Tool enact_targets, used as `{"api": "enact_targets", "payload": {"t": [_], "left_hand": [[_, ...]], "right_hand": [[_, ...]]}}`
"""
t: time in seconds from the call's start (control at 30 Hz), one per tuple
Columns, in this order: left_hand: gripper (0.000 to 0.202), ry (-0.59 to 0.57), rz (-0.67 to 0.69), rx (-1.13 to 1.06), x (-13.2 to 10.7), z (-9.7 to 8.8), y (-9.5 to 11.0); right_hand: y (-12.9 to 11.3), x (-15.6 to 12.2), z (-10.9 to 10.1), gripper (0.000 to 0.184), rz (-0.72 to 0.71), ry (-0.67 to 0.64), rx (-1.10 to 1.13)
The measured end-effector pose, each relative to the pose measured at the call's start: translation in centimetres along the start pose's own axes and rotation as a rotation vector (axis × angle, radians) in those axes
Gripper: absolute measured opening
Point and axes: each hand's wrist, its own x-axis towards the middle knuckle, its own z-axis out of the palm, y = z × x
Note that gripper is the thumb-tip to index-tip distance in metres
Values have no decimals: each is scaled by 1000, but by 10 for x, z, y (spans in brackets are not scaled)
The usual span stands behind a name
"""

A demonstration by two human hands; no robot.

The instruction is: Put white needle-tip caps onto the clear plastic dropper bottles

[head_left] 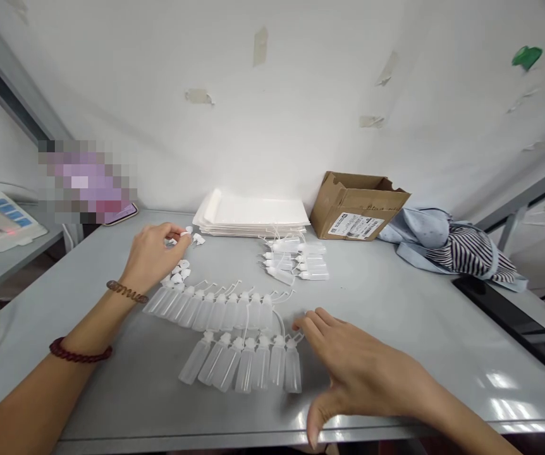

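Note:
My left hand (157, 251) is at the back left of the table, thumb and fingers pinched on a small white cap (186, 234). More small white caps (180, 272) lie beside and below it. Two rows of clear plastic squeeze bottles lie nearer to me: a back row (208, 311) and a shorter front row (244, 365), with white tops and thin loose straps. My right hand (355, 360) is over the table to the right of the front row, thumb spread wide from the fingers. Its fingertips are close to the strap of the rightmost bottle (293, 370); whether they touch is unclear.
Several small bottles with needle tips (313, 259) lie at mid-table, before a stack of white padded sheets (258, 215). An open cardboard box (358, 208) stands behind them. At right are folded cloth (443, 237) and a black phone (514, 322); a blurred-out phone (95, 183) leans at left.

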Motion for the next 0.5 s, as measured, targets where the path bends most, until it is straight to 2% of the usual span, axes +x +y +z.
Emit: {"api": "enact_targets", "payload": {"t": [0.13, 0.2, 0.37, 0.5], "left_hand": [[31, 1, 5, -5, 0, 1, -1], [32, 5, 1, -9, 1, 1, -2], [31, 13, -20, -12, 2, 3, -5], [30, 16, -23, -14, 2, 3, -6]], "right_hand": [[-8, 2, 5, 49, 59, 74, -150], [-11, 1, 6, 48, 59, 91, -167], [-15, -2, 12, 58, -16, 53, -187], [-17, -1, 19, 41, 41, 6, -228]]}}
